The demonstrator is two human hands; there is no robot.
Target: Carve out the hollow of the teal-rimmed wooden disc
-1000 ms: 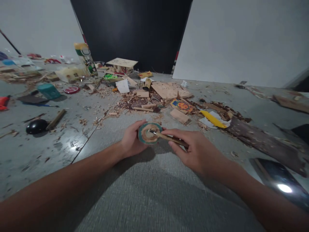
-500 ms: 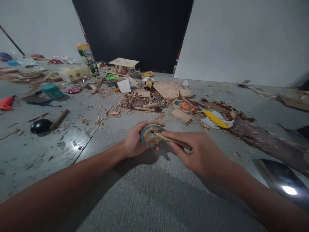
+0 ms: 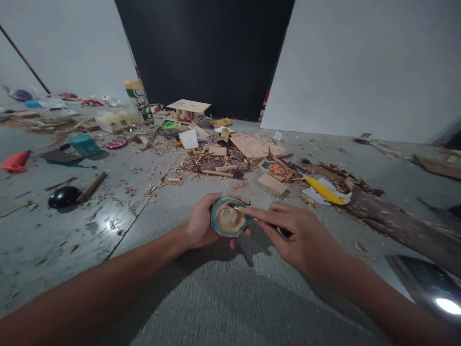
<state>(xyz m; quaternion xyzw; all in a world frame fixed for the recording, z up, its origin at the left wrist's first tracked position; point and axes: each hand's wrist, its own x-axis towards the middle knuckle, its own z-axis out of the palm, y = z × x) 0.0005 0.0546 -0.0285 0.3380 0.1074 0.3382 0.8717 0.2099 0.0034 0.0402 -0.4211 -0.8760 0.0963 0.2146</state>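
Note:
My left hand (image 3: 200,221) is wrapped around a small round wooden piece (image 3: 218,224) with a teal rim and a hollowed, bare-wood middle. Its face is tilted up toward me. My right hand (image 3: 302,235) grips a slim carving tool (image 3: 248,211) with a wooden handle and a short metal tip. That tip rests at the upper right part of the hollow, touching or very close to the wood. Part of the handle is hidden behind my right fingers. Both hands are just above a grey ribbed surface (image 3: 216,298).
Wood shavings and offcuts lie beyond my hands, with a flat board (image 3: 257,144) and a yellow-handled tool (image 3: 326,191). At right are a bark-like slab (image 3: 399,216) and a phone-like device (image 3: 425,278) with a bright light. A black round-headed object (image 3: 65,197) lies left.
The wooden piece has tipped so that more of its face shows. The tool's tip has shifted from near the hollow's centre toward its upper right. The whole scene sits slightly lower in view.

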